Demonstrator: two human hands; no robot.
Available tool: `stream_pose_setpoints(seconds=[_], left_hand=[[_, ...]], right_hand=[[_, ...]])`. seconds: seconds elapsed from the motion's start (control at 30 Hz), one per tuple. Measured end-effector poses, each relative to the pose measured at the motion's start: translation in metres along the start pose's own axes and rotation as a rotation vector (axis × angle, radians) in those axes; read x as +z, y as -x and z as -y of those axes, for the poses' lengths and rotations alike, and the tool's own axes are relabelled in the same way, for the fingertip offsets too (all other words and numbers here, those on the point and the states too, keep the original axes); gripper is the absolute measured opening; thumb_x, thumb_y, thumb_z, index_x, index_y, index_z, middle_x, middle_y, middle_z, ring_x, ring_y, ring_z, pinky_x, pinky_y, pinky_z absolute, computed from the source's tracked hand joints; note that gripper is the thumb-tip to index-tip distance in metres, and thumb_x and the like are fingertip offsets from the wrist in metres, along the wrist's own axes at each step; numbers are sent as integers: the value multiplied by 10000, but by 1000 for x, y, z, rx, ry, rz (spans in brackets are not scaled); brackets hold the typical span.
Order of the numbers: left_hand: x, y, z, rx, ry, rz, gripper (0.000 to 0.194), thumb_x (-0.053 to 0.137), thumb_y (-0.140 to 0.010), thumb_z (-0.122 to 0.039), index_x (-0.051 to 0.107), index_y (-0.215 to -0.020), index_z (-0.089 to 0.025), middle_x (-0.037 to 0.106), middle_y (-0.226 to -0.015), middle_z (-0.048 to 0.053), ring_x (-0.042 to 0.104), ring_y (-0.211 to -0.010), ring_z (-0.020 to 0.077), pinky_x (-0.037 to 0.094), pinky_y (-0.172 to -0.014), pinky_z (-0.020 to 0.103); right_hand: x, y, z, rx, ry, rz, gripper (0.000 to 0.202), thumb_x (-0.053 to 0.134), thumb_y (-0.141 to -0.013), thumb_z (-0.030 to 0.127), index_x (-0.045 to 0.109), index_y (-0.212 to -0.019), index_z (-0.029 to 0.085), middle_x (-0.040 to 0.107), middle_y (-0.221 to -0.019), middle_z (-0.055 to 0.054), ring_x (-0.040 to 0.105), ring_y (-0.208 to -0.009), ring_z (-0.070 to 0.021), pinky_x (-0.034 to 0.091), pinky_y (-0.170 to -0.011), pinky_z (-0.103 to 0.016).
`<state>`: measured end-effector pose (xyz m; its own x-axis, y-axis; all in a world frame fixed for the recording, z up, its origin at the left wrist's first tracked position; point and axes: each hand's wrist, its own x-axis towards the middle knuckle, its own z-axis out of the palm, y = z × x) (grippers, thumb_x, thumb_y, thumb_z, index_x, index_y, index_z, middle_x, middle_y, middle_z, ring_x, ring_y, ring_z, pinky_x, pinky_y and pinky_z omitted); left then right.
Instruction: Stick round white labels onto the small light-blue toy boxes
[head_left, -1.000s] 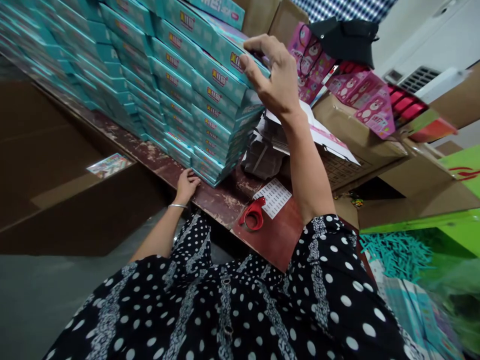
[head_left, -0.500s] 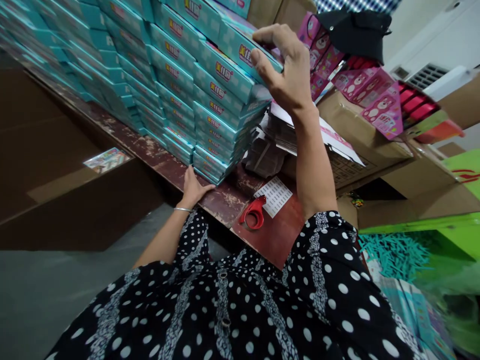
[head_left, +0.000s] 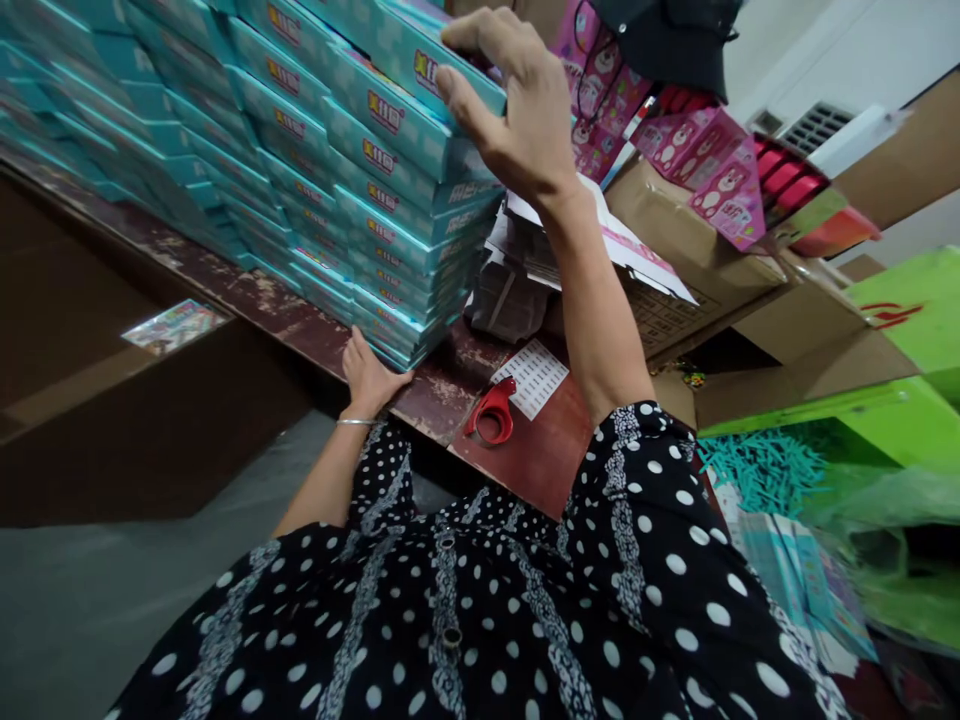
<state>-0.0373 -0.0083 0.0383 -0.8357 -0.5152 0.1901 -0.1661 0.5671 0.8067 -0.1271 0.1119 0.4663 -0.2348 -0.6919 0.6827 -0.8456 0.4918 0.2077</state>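
Tall stacks of flat teal printed boxes (head_left: 390, 215) stand side by side along the table edge. At the top of the nearest stack, my right hand (head_left: 517, 105) grips the end of the top teal box (head_left: 409, 55), its thumb on the front face and its fingers curled over the upper side. Down at the base of that same stack is my left hand (head_left: 371, 375), thumb and fingers spread against the lowest boxes. A red tape dispenser (head_left: 493, 418) lies on the table to the right of my left hand, touching a white sheet of small labels (head_left: 531, 378).
Worn dark-red table (head_left: 442, 400). Behind my right forearm are flattened white cartons (head_left: 630, 250), a brown carton (head_left: 660, 215), pink bear-printed boxes (head_left: 724, 190) and a black cap (head_left: 667, 45). Below left is an open brown carton (head_left: 150, 430); at right, a green box holds teal pieces (head_left: 761, 470).
The view has shifted, so the stacks and table sit further left in the picture. Both hands keep their places on the nearest stack.
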Motion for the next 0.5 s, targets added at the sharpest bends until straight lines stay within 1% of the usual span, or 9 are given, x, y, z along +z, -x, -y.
stream_pose_setpoints(seconds=[0.07, 0.17, 0.27, 0.33, 0.37, 0.4, 0.43, 0.47, 0.5], left_hand=[[-13, 18, 13, 25, 5, 5, 1536, 990, -598, -428, 75, -1739, 41, 278, -1766, 397, 276, -1675, 545, 224, -1392, 640], [-33, 49, 35, 40, 20, 22, 1575, 992, -601, -491, 46, -1753, 18, 231, -1789, 389, 245, -1691, 543, 216, -1402, 639], [-51, 69, 51, 20, 73, 63, 1630, 1009, -588, -524, 1, -1774, -41, 175, -1825, 353, 196, -1722, 506, 194, -1422, 614], [-61, 76, 57, -4, 115, 107, 1694, 1040, -549, -507, -37, -1779, -63, 116, -1846, 336, 149, -1744, 471, 171, -1436, 576], [-66, 80, 59, -19, 127, 130, 1725, 1055, -528, -496, -51, -1780, -63, 86, -1852, 335, 127, -1750, 465, 162, -1438, 568], [-71, 86, 59, -36, 126, 140, 1742, 1063, -520, -500, -55, -1781, -61, 69, -1854, 337, 115, -1750, 472, 161, -1437, 580], [-75, 95, 58, -51, 115, 124, 1725, 1059, -541, -524, -43, -1785, -64, 74, -1852, 340, 117, -1745, 490, 165, -1431, 614], [-79, 106, 55, -52, 98, 91, 1657, 1035, -599, -558, -7, -1792, -72, 110, -1845, 339, 137, -1736, 510, 177, -1420, 659], [-82, 118, 51, -34, 76, 39, 1525, 980, -696, -604, 56, -1800, -101, 185, -1830, 328, 186, -1720, 527, 206, -1401, 708]], right_hand=[[-11, 0, 19, 18, 42, 69, 192, 694, -1114, 263, 769, -1242, 140, 787, -1228, 1, 698, -1184, -129, 506, -1093, -274], [-32, 6, 57, -25, 44, 117, 379, 576, -1152, 441, 765, -1269, 134, 778, -1245, 21, 702, -1202, -110, 497, -1087, -237], [-44, 13, 95, -95, 77, 103, 627, 293, -1154, 526, 766, -1278, 133, 743, -1197, 34, 713, -1224, -102, 489, -1065, -241], [-41, 14, 110, -90, 150, 84, 815, 59, -1106, 513, 767, -1291, 153, 708, -1218, 33, 722, -1230, -101, 498, -1062, -265], [-36, 13, 112, -63, 190, 84, 860, 8, -1082, 520, 762, -1300, 167, 688, -1245, 33, 726, -1228, -107, 510, -1063, -277], [-30, 11, 111, -35, 225, 95, 851, 16, -1081, 544, 750, -1311, 179, 671, -1263, 30, 727, -1223, -117, 522, -1072, -283], [-22, 9, 108, -18, 243, 110, 770, 101, -1094, 569, 738, -1293, 184, 665, -1244, 21, 723, -1215, -130, 529, -1091, -277], [-15, 8, 102, -23, 235, 116, 657, 216, -1105, 574, 722, -1258, 184, 664, -1204, 5, 711, -1219, -146, 526, -1123, -265], [-9, 6, 96, -47, 192, 101, 545, 320, -1101, 567, 701, -1199, 189, 666, -1144, -12, 698, -1205, -161, 524, -1140, -253]])
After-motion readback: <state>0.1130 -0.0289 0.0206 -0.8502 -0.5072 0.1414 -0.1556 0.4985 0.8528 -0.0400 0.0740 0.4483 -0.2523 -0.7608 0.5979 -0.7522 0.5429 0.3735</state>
